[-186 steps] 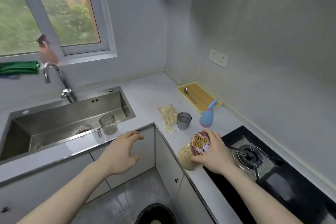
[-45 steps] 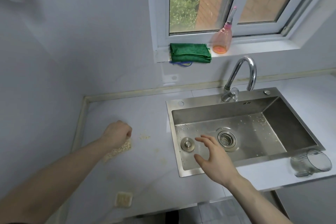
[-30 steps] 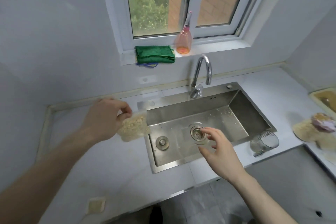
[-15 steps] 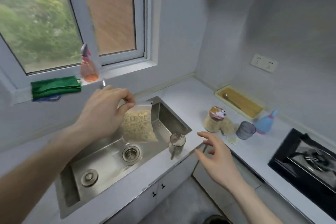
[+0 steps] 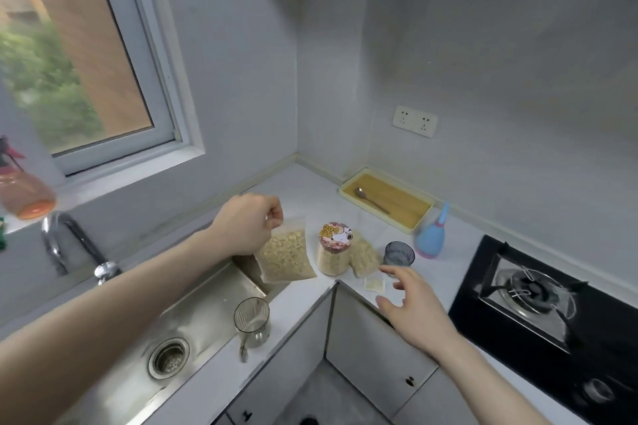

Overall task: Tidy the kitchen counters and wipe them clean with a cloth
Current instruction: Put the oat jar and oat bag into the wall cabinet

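My left hand (image 5: 247, 221) pinches the top edge of a clear bag of oats (image 5: 284, 254), which hangs above the sink's right end, just left of a jar of oats with a patterned lid (image 5: 334, 248). A second bag of oats (image 5: 364, 257) leans against the jar's right side. My right hand (image 5: 412, 307) hovers with spread fingers over the counter's front corner, near a small pale packet (image 5: 374, 285) and a grey tumbler (image 5: 398, 254). A sliver of the green cloth (image 5: 2, 235) shows at the left edge on the window sill.
A steel sink (image 5: 193, 324) with a faucet (image 5: 65, 245) holds a clear mug (image 5: 252, 321) on its front rim. A yellow tray (image 5: 414, 214) with a spoon (image 5: 371, 198) sits in the back corner beside a blue bottle (image 5: 431, 238). The gas stove (image 5: 538, 300) is at right; an orange spray bottle (image 5: 24, 190) stands on the sill.
My left hand picked the oat bag up from the counter left of the sink and carried it rightward over the sink to the jar. My view swung right with it.
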Motion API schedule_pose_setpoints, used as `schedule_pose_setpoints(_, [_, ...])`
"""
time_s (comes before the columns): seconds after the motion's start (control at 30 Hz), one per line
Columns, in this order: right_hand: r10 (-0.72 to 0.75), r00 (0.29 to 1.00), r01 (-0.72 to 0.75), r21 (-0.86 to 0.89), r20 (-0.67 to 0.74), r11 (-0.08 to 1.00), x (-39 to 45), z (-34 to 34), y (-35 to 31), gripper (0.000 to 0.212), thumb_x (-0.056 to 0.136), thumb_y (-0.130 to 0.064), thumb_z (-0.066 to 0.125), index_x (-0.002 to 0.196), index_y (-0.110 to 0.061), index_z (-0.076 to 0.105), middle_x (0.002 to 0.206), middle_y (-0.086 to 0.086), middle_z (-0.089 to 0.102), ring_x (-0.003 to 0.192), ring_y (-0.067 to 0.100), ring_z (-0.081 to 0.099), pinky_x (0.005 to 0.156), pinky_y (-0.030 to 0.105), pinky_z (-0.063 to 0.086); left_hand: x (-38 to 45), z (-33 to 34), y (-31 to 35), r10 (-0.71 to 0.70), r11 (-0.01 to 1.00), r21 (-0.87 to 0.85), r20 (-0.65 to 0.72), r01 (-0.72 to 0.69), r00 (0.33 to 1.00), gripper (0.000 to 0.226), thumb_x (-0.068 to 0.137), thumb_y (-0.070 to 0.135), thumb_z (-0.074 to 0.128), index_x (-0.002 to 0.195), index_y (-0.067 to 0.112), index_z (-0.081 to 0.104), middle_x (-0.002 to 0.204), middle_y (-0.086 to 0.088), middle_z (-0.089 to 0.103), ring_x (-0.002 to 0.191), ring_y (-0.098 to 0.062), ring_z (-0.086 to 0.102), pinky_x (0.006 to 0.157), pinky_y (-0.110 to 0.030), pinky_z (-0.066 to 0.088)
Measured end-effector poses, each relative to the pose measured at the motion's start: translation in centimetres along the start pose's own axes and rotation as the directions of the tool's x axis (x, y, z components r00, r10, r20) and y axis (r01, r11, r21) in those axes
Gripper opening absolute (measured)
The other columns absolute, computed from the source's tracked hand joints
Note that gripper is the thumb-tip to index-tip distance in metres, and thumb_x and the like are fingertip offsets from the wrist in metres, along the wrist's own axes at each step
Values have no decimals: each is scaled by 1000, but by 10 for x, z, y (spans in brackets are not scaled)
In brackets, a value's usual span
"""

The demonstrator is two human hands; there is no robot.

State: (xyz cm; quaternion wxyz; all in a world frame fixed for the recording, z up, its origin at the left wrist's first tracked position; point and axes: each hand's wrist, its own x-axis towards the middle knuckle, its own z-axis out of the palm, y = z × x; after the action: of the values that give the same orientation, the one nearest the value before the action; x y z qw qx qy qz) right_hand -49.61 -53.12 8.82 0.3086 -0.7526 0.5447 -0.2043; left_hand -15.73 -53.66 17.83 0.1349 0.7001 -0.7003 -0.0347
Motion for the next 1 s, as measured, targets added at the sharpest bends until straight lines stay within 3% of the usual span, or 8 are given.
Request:
schedule_pose_setpoints(0.17, [52,999,-52,-62,-7,997,55,-11,16,49,91,-30,65,137,-35,50,130,-21,46,115,-2,47,93,18,35,90,66,-15,-112,994,24,202,110,973,24,78,10,44,81,30,56,85,11,63,79,-17,60,59,-28,40])
schedule_pose_setpoints(0.3, [103,994,-104,-65,-21,992,101,-16,24,47,89,-30,65,135,-33,53,124,-18,50,108,-2,50,91,18,36,154,124,-40,-214,975,13,300,220,930,22,89,11,44,90,22,63,92,6,66,83,-18,62,66,-29,49])
schedule_pose_setpoints(0.4, [138,989,-141,-63,-43,988,130,-18,29,47,89,-32,64,135,-34,52,126,-17,51,114,2,52,98,23,42,190,167,-54,-265,959,-2,352,284,897,24,90,15,45,93,13,68,96,-1,70,84,-24,66,71,-32,56])
schedule_pose_setpoints(0.53, [181,983,-182,-77,-24,980,153,-16,38,46,88,-32,65,133,-35,53,130,-17,51,113,2,53,100,25,43,225,215,-63,-346,927,11,404,374,847,28,89,19,50,105,14,71,107,-6,72,95,-29,70,76,-32,57])
schedule_pose_setpoints(0.67, [223,974,-226,-85,-48,970,169,-25,43,49,87,-30,64,134,-34,52,131,-16,49,118,5,51,98,22,40,255,221,-43,-317,925,-77,379,372,869,25,94,18,51,107,9,70,108,-11,71,99,-32,69,76,-33,54])
schedule_pose_setpoints(0.8, [225,974,-227,-86,-35,970,178,-30,41,50,90,-31,64,138,-35,50,134,-18,45,115,4,49,96,21,39,264,227,-32,-284,923,-126,413,363,865,24,97,22,49,99,8,69,101,-7,71,89,-28,66,69,-30,47])
schedule_pose_setpoints(1.0, [207,978,-205,-103,3,973,191,-37,40,52,90,-30,63,140,-34,49,139,-14,45,120,8,51,98,23,41,264,227,-23,-231,915,-165,536,369,812,35,95,41,56,113,13,70,111,-7,70,103,-26,62,85,-31,51])
